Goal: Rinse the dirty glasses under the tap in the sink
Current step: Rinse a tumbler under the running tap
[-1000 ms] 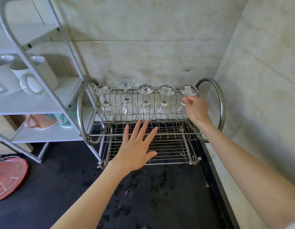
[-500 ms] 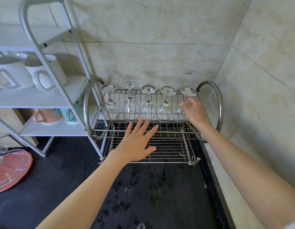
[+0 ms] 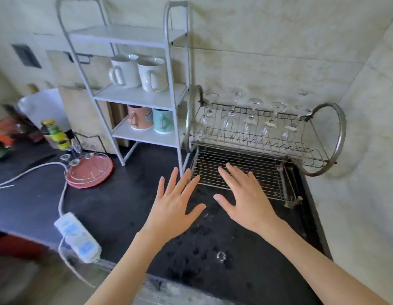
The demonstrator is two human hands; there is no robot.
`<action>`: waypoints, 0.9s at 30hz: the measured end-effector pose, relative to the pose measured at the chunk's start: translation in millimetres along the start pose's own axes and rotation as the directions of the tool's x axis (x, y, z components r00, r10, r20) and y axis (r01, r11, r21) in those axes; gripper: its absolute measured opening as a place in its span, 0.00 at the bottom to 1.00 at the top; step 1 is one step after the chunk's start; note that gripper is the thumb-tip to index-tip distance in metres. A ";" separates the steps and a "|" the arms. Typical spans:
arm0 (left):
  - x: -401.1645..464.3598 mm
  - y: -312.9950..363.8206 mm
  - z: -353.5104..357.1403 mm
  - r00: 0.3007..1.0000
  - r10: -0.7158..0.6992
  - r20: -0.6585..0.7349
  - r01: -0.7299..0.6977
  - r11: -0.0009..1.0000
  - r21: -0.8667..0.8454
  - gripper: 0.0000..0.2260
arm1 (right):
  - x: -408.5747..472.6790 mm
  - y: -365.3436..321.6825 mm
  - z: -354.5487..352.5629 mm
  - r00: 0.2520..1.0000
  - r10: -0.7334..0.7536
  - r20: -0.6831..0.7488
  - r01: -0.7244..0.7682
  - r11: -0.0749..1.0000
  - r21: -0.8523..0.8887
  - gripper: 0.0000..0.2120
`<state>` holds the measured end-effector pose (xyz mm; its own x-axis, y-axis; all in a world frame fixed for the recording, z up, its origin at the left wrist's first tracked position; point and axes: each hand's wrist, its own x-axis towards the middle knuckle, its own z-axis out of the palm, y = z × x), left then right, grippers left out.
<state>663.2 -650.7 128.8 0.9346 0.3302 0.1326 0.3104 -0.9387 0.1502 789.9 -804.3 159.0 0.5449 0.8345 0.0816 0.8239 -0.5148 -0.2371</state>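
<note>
Several clear stemmed glasses (image 3: 250, 119) hang upside down in the upper tier of a wire dish rack (image 3: 323, 150) against the tiled wall. More stemmed glasses (image 3: 79, 154) stand on a red round tray (image 3: 92, 172) at the left on the black counter. My left hand (image 3: 175, 205) hovers flat with fingers spread over the counter, in front of the rack's lower grid. Beside it my right hand (image 3: 246, 199) is also flat and spread, its fingertips over the grid's front edge. Neither hand holds anything. No sink or tap is in view.
A white shelf unit (image 3: 138, 95) with two white mugs (image 3: 138, 72) and two coloured cups (image 3: 151, 118) stands left of the rack. A white power strip (image 3: 77, 237) with its cable lies at the counter's front left. Bottles (image 3: 56, 133) stand far left. Water drops speckle the counter (image 3: 125, 205).
My right hand has let go of the rightmost glass in the rack and come down beside my left hand. The view has swung left, bringing the tray and power strip into sight.
</note>
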 end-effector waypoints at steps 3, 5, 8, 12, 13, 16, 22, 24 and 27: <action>-79.7 -32.9 -4.8 0.991 -0.136 0.019 0.135 0.990 0.050 0.32 | -20.4 -58.3 27.7 0.990 -0.139 0.038 0.138 0.990 0.006 0.35; -136.1 -51.1 -9.0 0.978 -0.210 -0.001 0.209 0.976 0.057 0.31 | -36.0 -101.6 46.4 0.973 -0.217 0.074 0.214 0.976 0.042 0.36; -224.8 -67.8 -16.3 0.939 -0.343 -0.022 0.344 0.937 0.065 0.29 | -67.4 -167.0 75.6 0.936 -0.327 0.133 0.314 0.943 0.108 0.34; -333.0 -96.6 -27.2 0.823 -0.567 0.023 0.564 0.822 0.082 0.30 | -98.3 -252.9 108.0 0.857 -0.469 0.212 0.444 0.883 0.155 0.33; -355.9 -106.3 -30.8 0.790 -0.612 0.021 0.609 0.789 0.082 0.30 | -101.7 -273.6 113.4 0.838 -0.503 0.214 0.476 0.864 0.166 0.33; -413.2 -136.7 -43.1 0.695 -0.718 -0.026 0.718 0.693 0.069 0.28 | -100.5 -335.7 125.4 0.757 -0.606 0.245 0.560 0.794 0.235 0.36; -479.0 -200.2 -56.9 0.515 -0.850 -0.114 0.855 0.519 -0.009 0.38 | -66.9 -447.0 155.6 0.645 -0.742 0.186 0.670 0.665 0.329 0.37; -487.8 -226.6 -57.0 0.462 -0.877 -0.131 0.882 0.470 -0.040 0.41 | -44.0 -481.5 168.9 0.607 -0.774 0.180 0.700 0.628 0.341 0.35; -495.6 -272.8 -58.5 0.377 -0.919 -0.116 0.920 0.386 -0.066 0.43 | 0.8 -532.6 186.6 0.551 -0.811 0.195 0.728 0.582 0.363 0.30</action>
<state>105.2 -552.5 79.5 0.0472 0.9986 0.0252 0.9683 -0.0519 0.2444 322.5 -492.7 104.7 -0.3982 0.9160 0.0483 0.8194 0.3788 -0.4302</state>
